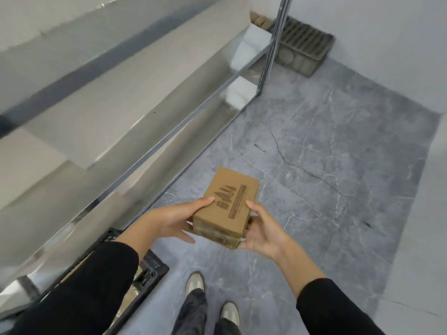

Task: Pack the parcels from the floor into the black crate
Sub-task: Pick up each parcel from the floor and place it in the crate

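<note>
I grip the parcel [228,204], left hand [169,221] and right hand [260,232] curled round it (thumbs on top); the crate [154,267] is half hidden, so I may clip its rim.

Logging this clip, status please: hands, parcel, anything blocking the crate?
Left hand and right hand both grip parcel, off the floor. Crate low left, partly hidden by left sleeve. Nothing visible between parcel and crate.
</note>
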